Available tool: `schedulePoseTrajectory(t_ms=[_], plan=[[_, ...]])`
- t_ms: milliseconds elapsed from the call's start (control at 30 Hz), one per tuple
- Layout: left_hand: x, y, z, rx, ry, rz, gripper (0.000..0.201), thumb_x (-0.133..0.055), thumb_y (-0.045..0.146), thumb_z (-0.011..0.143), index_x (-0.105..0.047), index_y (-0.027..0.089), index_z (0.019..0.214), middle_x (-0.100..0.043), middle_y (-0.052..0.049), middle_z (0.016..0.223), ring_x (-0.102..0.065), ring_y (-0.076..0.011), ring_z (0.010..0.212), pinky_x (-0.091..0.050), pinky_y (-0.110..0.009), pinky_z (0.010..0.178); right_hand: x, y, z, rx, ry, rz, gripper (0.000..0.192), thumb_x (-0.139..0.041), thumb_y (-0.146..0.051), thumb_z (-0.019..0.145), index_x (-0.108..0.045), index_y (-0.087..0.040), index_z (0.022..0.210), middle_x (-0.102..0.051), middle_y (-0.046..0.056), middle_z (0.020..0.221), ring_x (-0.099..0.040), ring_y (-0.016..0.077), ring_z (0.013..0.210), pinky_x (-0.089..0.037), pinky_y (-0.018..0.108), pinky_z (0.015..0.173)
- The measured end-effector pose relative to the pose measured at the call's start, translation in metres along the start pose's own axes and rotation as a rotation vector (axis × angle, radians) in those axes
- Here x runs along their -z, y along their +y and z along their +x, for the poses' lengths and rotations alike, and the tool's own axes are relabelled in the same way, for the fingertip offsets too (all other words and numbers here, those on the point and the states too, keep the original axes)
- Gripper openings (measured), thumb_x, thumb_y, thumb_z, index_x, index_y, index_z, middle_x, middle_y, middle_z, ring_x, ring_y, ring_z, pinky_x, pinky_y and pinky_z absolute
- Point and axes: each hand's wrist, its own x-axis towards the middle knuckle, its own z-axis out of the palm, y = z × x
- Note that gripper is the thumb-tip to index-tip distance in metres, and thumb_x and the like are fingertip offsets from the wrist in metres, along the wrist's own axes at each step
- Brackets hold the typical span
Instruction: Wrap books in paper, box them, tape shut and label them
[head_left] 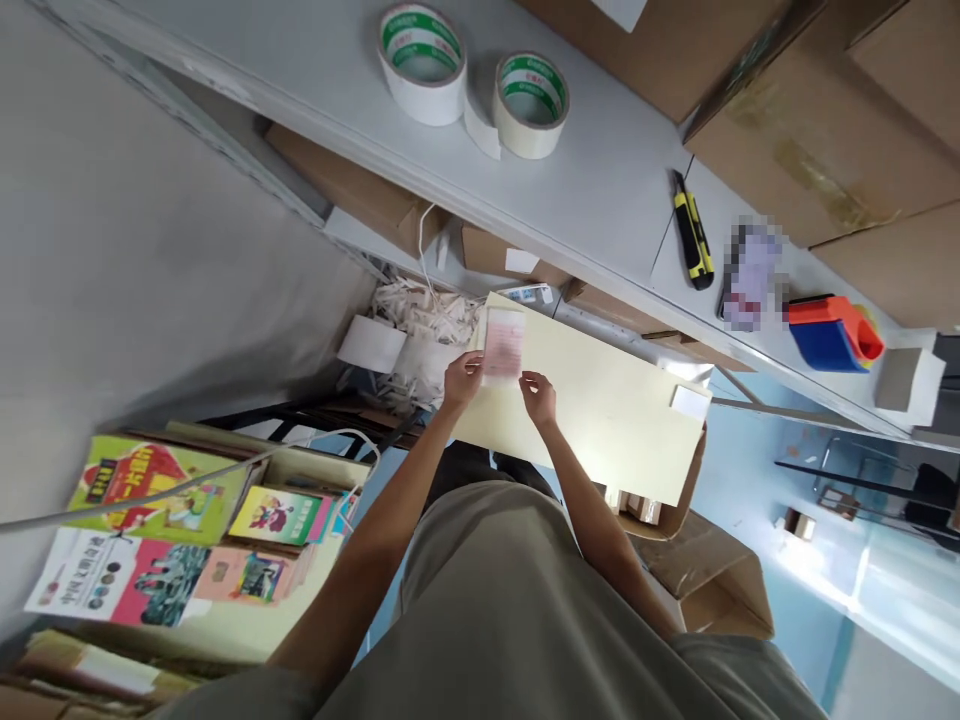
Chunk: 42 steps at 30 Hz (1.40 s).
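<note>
Two hands meet on one small pinkish slip of paper in the head view, held out over a pale yellow board. The left hand has its grip closed on the slip's lower left edge, thumb and fingers pinched; the right hand sits just to the slip's lower right, fingertips at or near its corner, though I cannot tell if that grip has closed on it. The slip looks thin, very light and limp, likely to curl or tear, so I would judge a pinch at two opposite edges best. Beyond the grip, on the grey counter, lie two tape rolls and a yellow utility knife. Left of the left grip, colourful books are stacked.
</note>
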Motion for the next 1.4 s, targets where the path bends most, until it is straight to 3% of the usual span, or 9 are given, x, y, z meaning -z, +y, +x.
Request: schedulePoseTrajectory(t_ms=[167, 333, 500, 600, 833, 1000, 1200, 1300, 1400], plan=[[0.024, -0.001, -0.064, -0.035, 0.133, -0.167, 0.038, -0.069, 0.016, 0.079, -0.084, 0.021, 0.114, -0.088, -0.007, 0.101, -0.083, -0.0214, 0.092, -0.067, -0.036, 0.097, 0.004, -0.006, -0.033, 0.103, -0.128, 0.069, 0.030, -0.070, -0.048, 0.100, -0.079, -0.022, 0.114, -0.085, 0.017, 0.132, -0.085, 0.0276, 0.110, -0.069, 0.045, 0.105], [0.061, -0.012, -0.153, -0.111, 0.356, -0.316, 0.036, -0.076, 0.026, 0.081, -0.084, 0.020, 0.116, -0.088, -0.009, 0.102, -0.084, -0.0245, 0.097, -0.067, -0.038, 0.098, -0.009, -0.014, -0.074, 0.241, -0.328, 0.109, 0.041, -0.072, -0.060, 0.097, -0.080, -0.023, 0.114, -0.086, 0.015, 0.128, -0.084, 0.0276, 0.110, -0.068, 0.045, 0.107], [0.089, -0.039, -0.254, -0.103, 0.602, -0.443, 0.038, -0.081, 0.038, 0.083, -0.085, 0.018, 0.115, -0.086, -0.009, 0.097, -0.082, -0.0242, 0.092, -0.067, -0.038, 0.093, -0.025, -0.015, -0.125, 0.326, -0.538, 0.137, 0.053, -0.074, -0.070, 0.094, -0.081, -0.023, 0.118, -0.087, 0.015, 0.123, -0.083, 0.0298, 0.113, -0.069, 0.047, 0.103], [0.104, -0.058, -0.309, -0.083, 0.743, -0.513, 0.031, -0.081, 0.041, 0.082, -0.085, 0.020, 0.104, -0.085, -0.008, 0.096, -0.080, -0.0231, 0.088, -0.067, -0.038, 0.090, -0.037, -0.017, -0.158, 0.352, -0.653, 0.129, 0.057, -0.075, -0.073, 0.093, -0.081, -0.023, 0.119, -0.086, 0.015, 0.122, -0.084, 0.0302, 0.112, -0.070, 0.045, 0.099], [0.153, -0.113, -0.404, -0.088, 1.012, -0.656, 0.016, -0.077, 0.038, 0.078, -0.079, 0.022, 0.080, -0.084, -0.007, 0.095, -0.077, -0.0216, 0.091, -0.067, -0.035, 0.090, -0.078, -0.032, -0.239, 0.400, -0.885, 0.092, 0.062, -0.081, -0.078, 0.089, -0.081, -0.023, 0.118, -0.088, 0.014, 0.115, -0.086, 0.0296, 0.101, -0.071, 0.043, 0.092], [0.203, -0.162, -0.468, -0.083, 1.153, -0.718, 0.018, -0.076, 0.040, 0.081, -0.078, 0.022, 0.079, -0.084, -0.007, 0.090, -0.079, -0.0219, 0.090, -0.067, -0.036, 0.089, -0.131, -0.048, -0.318, 0.507, -1.012, 0.026, 0.060, -0.080, -0.079, 0.091, -0.082, -0.024, 0.117, -0.088, 0.013, 0.115, -0.086, 0.0285, 0.100, -0.071, 0.043, 0.090], [0.269, -0.248, -0.560, -0.112, 1.357, -0.823, 0.041, -0.078, 0.058, 0.092, -0.070, 0.022, 0.073, -0.083, -0.009, 0.091, -0.079, -0.0202, 0.089, -0.066, -0.032, 0.085, -0.229, -0.041, -0.438, 0.564, -1.197, -0.037, 0.063, -0.082, -0.081, 0.090, -0.082, -0.023, 0.114, -0.088, 0.011, 0.108, -0.086, 0.0268, 0.095, -0.071, 0.040, 0.084], [0.294, -0.292, -0.594, -0.078, 1.442, -0.928, 0.043, -0.082, 0.063, 0.092, -0.073, 0.022, 0.085, -0.084, -0.009, 0.099, -0.079, -0.0187, 0.088, -0.066, -0.030, 0.083, -0.282, -0.029, -0.495, 0.541, -1.301, -0.060, 0.063, -0.084, -0.081, 0.087, -0.081, -0.024, 0.111, -0.089, 0.010, 0.107, -0.086, 0.0252, 0.093, -0.071, 0.037, 0.081], [0.313, -0.322, -0.617, -0.064, 1.483, -1.055, 0.043, -0.085, 0.060, 0.092, -0.076, 0.022, 0.110, -0.085, -0.013, 0.124, -0.083, -0.0203, 0.101, -0.068, -0.032, 0.091, -0.333, -0.019, -0.546, 0.462, -1.367, -0.105, 0.055, -0.088, -0.073, 0.088, -0.080, -0.024, 0.109, -0.089, 0.009, 0.108, -0.085, 0.0219, 0.090, -0.071, 0.032, 0.076]])
